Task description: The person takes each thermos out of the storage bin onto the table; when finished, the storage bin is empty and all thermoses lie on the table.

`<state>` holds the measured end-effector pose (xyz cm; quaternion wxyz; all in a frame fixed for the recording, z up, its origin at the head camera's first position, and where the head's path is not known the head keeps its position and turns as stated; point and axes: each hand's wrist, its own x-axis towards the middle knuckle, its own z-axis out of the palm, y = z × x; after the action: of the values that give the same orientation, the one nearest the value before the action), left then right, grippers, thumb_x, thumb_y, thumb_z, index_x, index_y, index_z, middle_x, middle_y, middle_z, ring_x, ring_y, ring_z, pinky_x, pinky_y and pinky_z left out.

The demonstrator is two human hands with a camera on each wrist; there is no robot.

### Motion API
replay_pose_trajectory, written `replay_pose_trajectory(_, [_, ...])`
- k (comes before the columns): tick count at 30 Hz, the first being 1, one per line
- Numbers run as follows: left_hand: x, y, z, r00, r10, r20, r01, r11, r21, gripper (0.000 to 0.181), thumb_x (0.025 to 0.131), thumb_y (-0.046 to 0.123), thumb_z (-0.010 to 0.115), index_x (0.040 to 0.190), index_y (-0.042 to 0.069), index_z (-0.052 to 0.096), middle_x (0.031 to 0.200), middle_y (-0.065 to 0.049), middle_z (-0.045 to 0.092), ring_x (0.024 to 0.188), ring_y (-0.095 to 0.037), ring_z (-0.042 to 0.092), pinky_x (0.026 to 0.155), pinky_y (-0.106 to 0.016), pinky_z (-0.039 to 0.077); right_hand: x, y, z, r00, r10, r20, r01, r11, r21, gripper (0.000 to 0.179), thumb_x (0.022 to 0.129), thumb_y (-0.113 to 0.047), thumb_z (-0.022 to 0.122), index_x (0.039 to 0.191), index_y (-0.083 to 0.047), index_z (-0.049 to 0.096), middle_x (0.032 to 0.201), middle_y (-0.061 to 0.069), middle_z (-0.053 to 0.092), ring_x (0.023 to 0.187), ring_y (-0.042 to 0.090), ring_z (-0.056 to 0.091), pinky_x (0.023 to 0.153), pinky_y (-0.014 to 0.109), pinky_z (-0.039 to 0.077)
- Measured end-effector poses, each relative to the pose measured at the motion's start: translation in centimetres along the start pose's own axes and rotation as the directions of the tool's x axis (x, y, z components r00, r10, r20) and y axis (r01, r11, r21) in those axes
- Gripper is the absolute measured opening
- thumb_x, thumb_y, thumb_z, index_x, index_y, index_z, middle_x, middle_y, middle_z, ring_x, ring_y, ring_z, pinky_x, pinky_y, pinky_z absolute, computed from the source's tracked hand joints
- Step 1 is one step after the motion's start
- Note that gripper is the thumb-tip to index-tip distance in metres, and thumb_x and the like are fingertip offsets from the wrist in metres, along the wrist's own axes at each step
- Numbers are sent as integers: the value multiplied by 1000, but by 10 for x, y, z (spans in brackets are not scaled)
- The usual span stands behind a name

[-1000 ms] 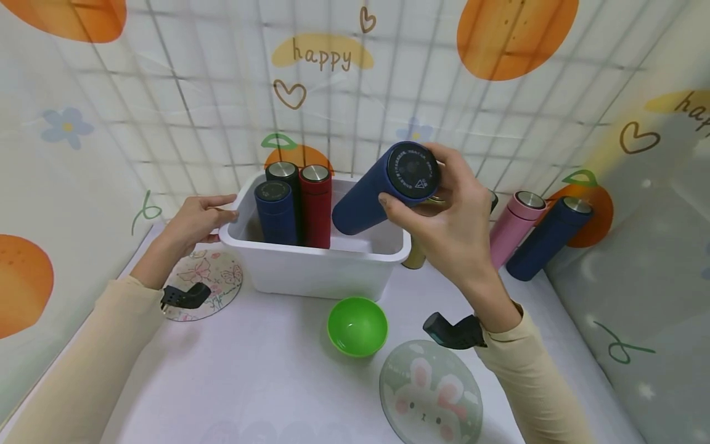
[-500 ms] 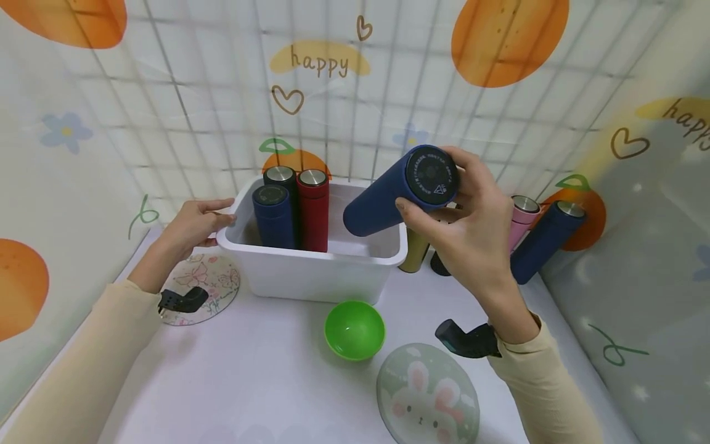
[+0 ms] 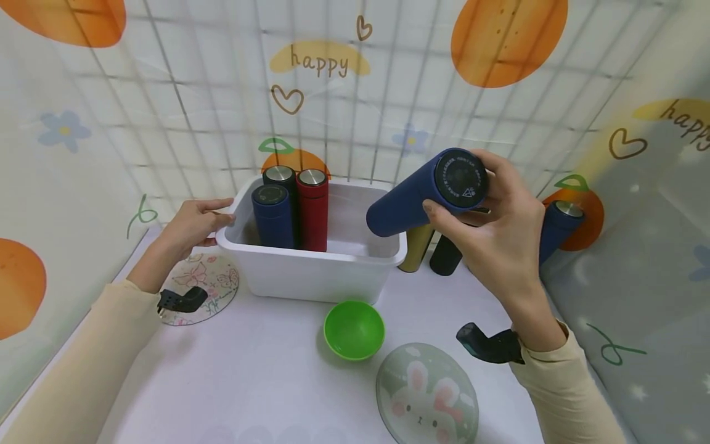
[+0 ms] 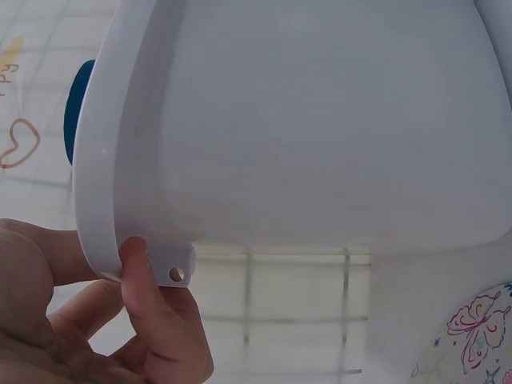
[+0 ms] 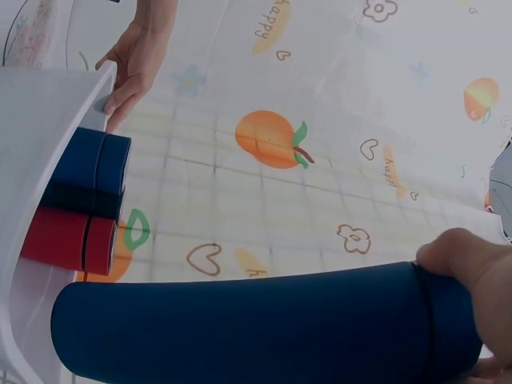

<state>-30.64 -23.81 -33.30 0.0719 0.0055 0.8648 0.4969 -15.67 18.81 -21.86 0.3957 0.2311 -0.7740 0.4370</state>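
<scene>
1. Just now the blue flask (image 3: 416, 197) has shifted right: half a second ago it was tipped over the tub's middle, and it now hangs tilted across the right end of the tub (image 3: 316, 271), most of it beyond the rim.
2. So it seems, I judge, farther from sitting in the tub than it was; which way it is bound cannot be told.
3. The right hand (image 3: 501, 228) grips it near the printed black end. The left hand (image 3: 194, 219), unmoved, pinches the tub's left rim.
4. Inside the tub stand 3 others, bunched left: the 2nd blue flask (image 3: 273, 222), the black flask (image 3: 280, 174) and the red flask (image 3: 314, 213).
5. Whether the held one touches the rim is unclear.
6. Outside, right of the tub, an olive flask (image 3: 415, 250) and a dark flask (image 3: 445, 256) have their tops covered by the right hand and its load. The 3rd blue flask (image 3: 556, 229) is partly covered too, and a pink one has gone from sight.
7. At the left wrist, a blue sliver (image 4: 78, 112) is too cut off to identify.
</scene>
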Motion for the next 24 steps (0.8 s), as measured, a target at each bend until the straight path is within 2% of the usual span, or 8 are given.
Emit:
replay_pose_trajectory(9, [0,0,0,1000,12,14,-12,1000,8,60,102,24,56,156,14,34,145,-27,48,113,-32,53,71,-27,54,-3,6,-14,1000,22,-4,-22,1000,6,59,73,6,84,127,-4,63,102,8,74,84,13,72,69,24,57])
replay_pose_trajectory(15, [-1,1,-2,1000,18,5,-18,1000,16,60,101,23,56,156,12,35,144,-27,48,113,-32,55,73,-29,55,-6,11,-22,998,44,-34,-47,997,-68,62,70,5,86,127,-2,63,102,12,74,83,5,71,70,18,55])
replay_pose_trajectory(24, [0,1,1,1000,8,8,-8,1000,8,60,101,23,56,156,13,35,145,-27,47,115,-34,54,74,-30,54,-12,21,-29,995,88,-51,-93,990,-102,63,68,6,86,126,-2,63,102,15,73,82,1,70,69,15,53])
